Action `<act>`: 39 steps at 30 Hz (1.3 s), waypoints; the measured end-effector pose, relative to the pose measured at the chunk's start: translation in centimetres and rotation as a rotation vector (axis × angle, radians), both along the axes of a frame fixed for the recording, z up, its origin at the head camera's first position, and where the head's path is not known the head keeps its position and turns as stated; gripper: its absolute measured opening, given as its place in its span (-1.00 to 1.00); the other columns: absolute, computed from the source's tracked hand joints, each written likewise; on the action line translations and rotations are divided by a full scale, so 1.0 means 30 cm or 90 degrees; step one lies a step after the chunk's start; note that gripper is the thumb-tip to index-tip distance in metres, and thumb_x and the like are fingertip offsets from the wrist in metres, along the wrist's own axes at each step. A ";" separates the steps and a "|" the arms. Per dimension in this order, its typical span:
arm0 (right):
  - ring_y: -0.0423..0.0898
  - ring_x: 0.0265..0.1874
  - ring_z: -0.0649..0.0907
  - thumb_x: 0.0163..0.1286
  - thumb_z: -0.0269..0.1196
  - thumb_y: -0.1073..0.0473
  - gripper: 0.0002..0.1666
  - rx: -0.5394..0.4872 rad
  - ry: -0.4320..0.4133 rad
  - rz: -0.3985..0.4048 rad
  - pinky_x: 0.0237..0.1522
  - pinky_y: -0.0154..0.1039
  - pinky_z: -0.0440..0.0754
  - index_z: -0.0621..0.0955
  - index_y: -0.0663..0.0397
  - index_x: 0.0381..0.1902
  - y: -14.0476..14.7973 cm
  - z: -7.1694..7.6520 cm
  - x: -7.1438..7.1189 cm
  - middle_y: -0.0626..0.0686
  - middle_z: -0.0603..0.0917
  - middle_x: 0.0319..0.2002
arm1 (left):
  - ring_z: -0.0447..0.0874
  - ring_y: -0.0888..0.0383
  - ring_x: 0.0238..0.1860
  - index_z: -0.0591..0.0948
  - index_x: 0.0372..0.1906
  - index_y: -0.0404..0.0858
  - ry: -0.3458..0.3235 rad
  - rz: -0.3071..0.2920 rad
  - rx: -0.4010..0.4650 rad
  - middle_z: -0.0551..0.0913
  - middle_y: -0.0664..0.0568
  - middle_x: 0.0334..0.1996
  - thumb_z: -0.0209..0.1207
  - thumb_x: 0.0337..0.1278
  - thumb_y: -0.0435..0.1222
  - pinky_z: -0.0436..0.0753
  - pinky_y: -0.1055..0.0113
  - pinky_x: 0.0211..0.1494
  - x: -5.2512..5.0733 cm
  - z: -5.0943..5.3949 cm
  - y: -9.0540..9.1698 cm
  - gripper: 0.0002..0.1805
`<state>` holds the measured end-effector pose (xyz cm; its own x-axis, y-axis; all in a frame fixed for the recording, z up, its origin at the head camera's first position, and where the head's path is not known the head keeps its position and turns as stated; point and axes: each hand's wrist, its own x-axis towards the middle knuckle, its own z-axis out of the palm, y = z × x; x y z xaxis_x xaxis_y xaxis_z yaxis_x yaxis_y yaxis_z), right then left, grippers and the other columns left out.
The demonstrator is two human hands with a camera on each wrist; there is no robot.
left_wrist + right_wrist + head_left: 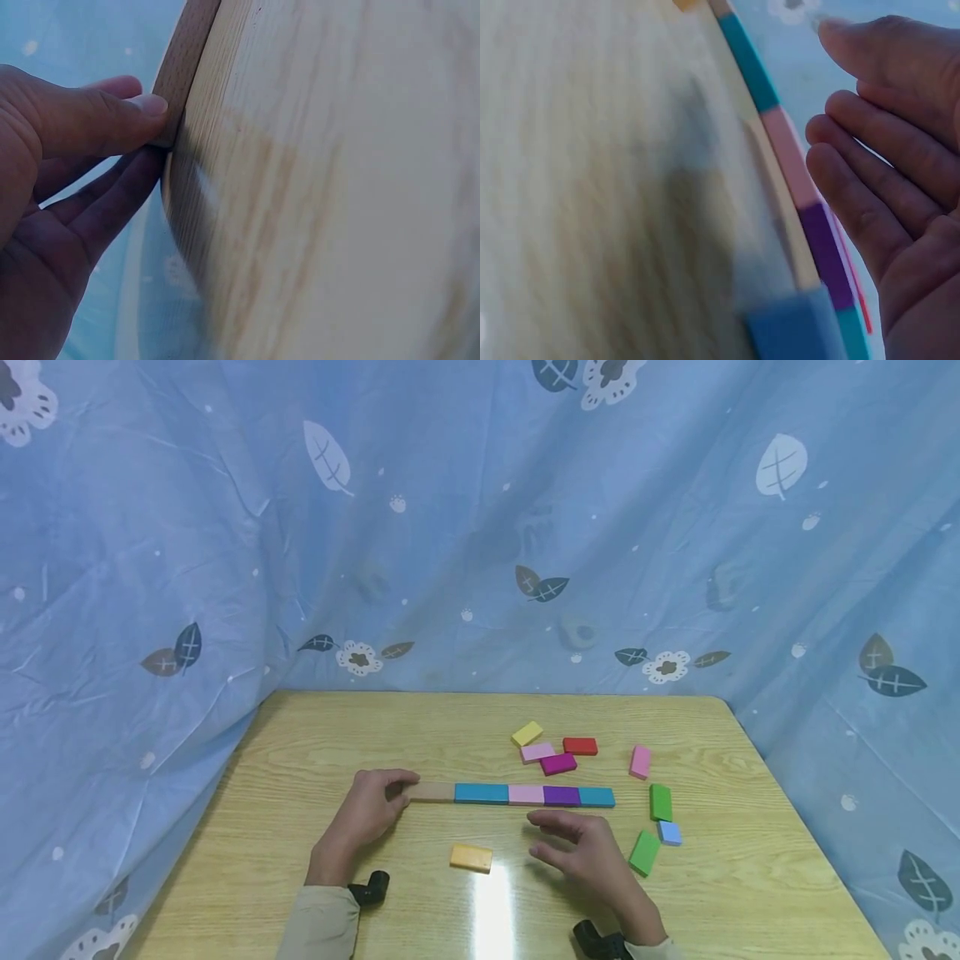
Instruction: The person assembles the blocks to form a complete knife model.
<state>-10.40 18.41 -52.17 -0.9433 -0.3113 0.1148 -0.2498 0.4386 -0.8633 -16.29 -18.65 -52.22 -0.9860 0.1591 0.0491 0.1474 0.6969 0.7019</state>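
Observation:
A straight row of flat blocks lies across the table. From left to right it has a plain wooden block (432,792), a longer-looking blue block (482,793), a pink block (527,795), a purple block (826,255) and another blue block (597,797). At the row's left end, my left hand (369,808) pinches the end of the wooden block between thumb and fingers; the left wrist view shows the thumb (154,105) on its side. My right hand (581,852) hovers in front of the purple block, fingers apart and holding nothing. An orange block (471,858) lies between both hands.
Behind the row lie yellow (527,733), light pink (537,752), magenta (558,764) and red (580,746) blocks. To the right are a pink block (640,762), two green blocks (661,802) and a small blue block (670,833). A patterned blue curtain (450,527) surrounds the table.

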 end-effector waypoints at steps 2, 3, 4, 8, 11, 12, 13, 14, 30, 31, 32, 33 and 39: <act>-0.07 0.16 0.83 0.33 0.61 0.15 -0.53 -0.004 0.009 0.008 0.27 -0.18 0.79 0.81 0.12 0.18 -0.022 -0.006 0.005 0.03 0.88 0.11 | 0.75 -0.12 0.32 0.83 0.15 -0.18 0.001 -0.002 -0.001 0.84 -0.06 0.15 0.41 0.30 -0.54 0.70 -0.13 0.44 0.000 0.004 0.001 -0.62; -0.07 0.15 0.84 0.32 0.61 0.15 -0.53 -0.006 0.013 0.012 0.26 -0.19 0.80 0.82 0.12 0.16 -0.034 -0.009 0.008 0.02 0.88 0.10 | 0.75 -0.12 0.32 0.83 0.15 -0.18 0.001 -0.002 0.000 0.84 -0.06 0.15 0.41 0.31 -0.54 0.70 -0.14 0.43 0.001 0.006 0.002 -0.62; -0.07 0.13 0.84 0.32 0.62 0.15 -0.53 -0.010 0.017 0.016 0.25 -0.20 0.80 0.82 0.13 0.15 -0.046 -0.012 0.011 0.02 0.88 0.08 | 0.75 -0.12 0.32 0.83 0.15 -0.18 0.000 -0.001 0.001 0.84 -0.06 0.14 0.41 0.31 -0.54 0.70 -0.14 0.43 0.001 0.008 0.002 -0.62; -0.12 0.10 0.85 0.30 0.62 0.14 -0.55 -0.005 0.022 0.026 0.22 -0.26 0.80 0.84 0.11 0.13 -0.095 -0.026 0.023 -0.01 0.89 0.07 | 0.77 -0.10 0.29 0.83 0.15 -0.18 -0.001 -0.002 0.005 0.84 -0.05 0.13 0.40 0.32 -0.53 0.73 -0.12 0.39 0.000 0.009 0.003 -0.63; -0.15 0.11 0.84 0.30 0.63 0.13 -0.56 0.012 0.028 0.034 0.21 -0.25 0.81 0.85 0.07 0.12 -0.130 -0.034 0.031 -0.06 0.89 0.08 | 0.78 -0.09 0.28 0.83 0.15 -0.18 -0.002 -0.003 0.010 0.84 -0.05 0.13 0.41 0.32 -0.53 0.75 -0.10 0.37 0.000 0.008 0.003 -0.63; -0.15 0.11 0.84 0.29 0.63 0.14 -0.57 0.015 0.027 0.039 0.21 -0.24 0.81 0.85 0.06 0.11 -0.142 -0.036 0.033 -0.07 0.89 0.08 | 0.78 -0.09 0.27 0.83 0.15 -0.19 -0.001 -0.004 0.011 0.84 -0.06 0.13 0.41 0.32 -0.53 0.75 -0.10 0.37 0.000 0.007 0.002 -0.63; -0.15 0.11 0.84 0.29 0.63 0.14 -0.57 0.020 0.024 0.043 0.21 -0.24 0.81 0.85 0.04 0.11 -0.153 -0.037 0.035 -0.09 0.88 0.08 | 0.78 -0.10 0.27 0.83 0.15 -0.19 0.000 -0.005 0.011 0.85 -0.06 0.13 0.41 0.32 -0.53 0.75 -0.09 0.37 -0.001 0.006 0.002 -0.63; -0.16 0.11 0.83 0.30 0.62 0.14 -0.58 0.027 0.020 0.048 0.21 -0.24 0.81 0.85 0.02 0.11 -0.163 -0.039 0.037 -0.11 0.88 0.08 | 0.78 -0.10 0.27 0.83 0.15 -0.19 0.002 -0.006 0.012 0.85 -0.06 0.13 0.42 0.32 -0.53 0.75 -0.09 0.37 -0.001 0.005 0.002 -0.63; -0.20 -0.08 0.81 0.36 0.46 0.37 -0.62 0.086 0.056 0.089 0.03 -0.33 0.80 0.85 -0.01 0.10 -0.226 -0.040 0.029 -0.11 0.88 0.00 | 0.77 -0.14 0.30 0.84 0.13 -0.20 0.011 -0.005 0.010 0.85 -0.08 0.13 0.42 0.31 -0.52 0.71 -0.14 0.42 0.003 -0.002 0.000 -0.64; -0.22 -0.06 0.81 0.37 0.46 0.36 -0.62 0.093 0.056 0.088 0.06 -0.31 0.81 0.85 -0.03 0.10 -0.223 -0.036 0.027 -0.13 0.88 0.00 | 0.76 -0.15 0.31 0.84 0.14 -0.20 0.011 -0.005 0.008 0.84 -0.08 0.14 0.42 0.31 -0.52 0.70 -0.14 0.43 0.004 -0.001 0.000 -0.64; -0.24 -0.04 0.80 0.37 0.46 0.35 -0.63 0.100 0.059 0.085 0.09 -0.28 0.82 0.85 -0.04 0.10 -0.218 -0.031 0.024 -0.14 0.88 0.01 | 0.75 -0.16 0.32 0.84 0.14 -0.20 0.012 -0.006 0.006 0.84 -0.08 0.14 0.42 0.31 -0.52 0.69 -0.15 0.44 0.004 -0.002 0.000 -0.64; -0.25 -0.01 0.80 0.38 0.46 0.35 -0.63 0.108 0.064 0.082 0.12 -0.26 0.82 0.85 -0.05 0.10 -0.212 -0.026 0.021 -0.15 0.88 0.01 | 0.75 -0.16 0.33 0.83 0.14 -0.19 0.014 -0.007 0.004 0.84 -0.08 0.15 0.42 0.31 -0.52 0.68 -0.15 0.45 0.004 -0.002 0.000 -0.64; -0.13 0.08 0.84 0.33 0.52 0.38 -0.63 0.126 0.116 0.028 0.16 -0.14 0.85 0.85 -0.04 0.05 -0.143 0.005 -0.010 -0.13 0.89 0.00 | 0.77 -0.15 0.30 0.83 0.16 -0.20 0.014 -0.009 0.011 0.85 -0.08 0.14 0.42 0.31 -0.53 0.72 -0.12 0.41 0.004 -0.004 -0.002 -0.62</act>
<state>-10.70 14.12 -52.01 -0.8980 -0.3847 0.2136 -0.4151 0.5796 -0.7013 -16.15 -18.70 -52.35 -0.9825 0.1712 0.0732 0.1718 0.6822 0.7107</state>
